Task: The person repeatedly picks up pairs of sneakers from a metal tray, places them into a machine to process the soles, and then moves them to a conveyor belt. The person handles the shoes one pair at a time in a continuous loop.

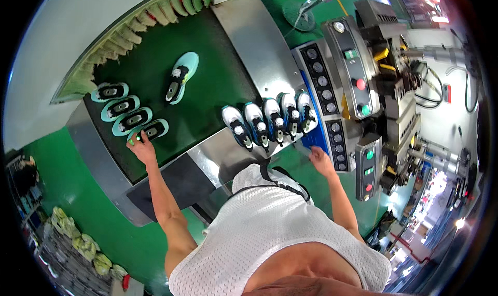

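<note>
At the left, several teal shoes with black openings lie in a slanting row on the dark green conveyor belt. My left hand is at the near end of this row, its fingers closed on the side of the nearest teal shoe. Farther up the belt a single teal shoe lies apart. White shoes with black laces stand side by side on the metal edge at the right. Beyond them, my right hand hovers beside the blue panel, fingers curled, with nothing visible in it.
A curved hood with a fringe of tan-green strips hangs over the belt's far side. On the right, a machine carries gauges, buttons and metal presses. A dark mat lies at the near edge. Yellowish bags sit on the floor at left.
</note>
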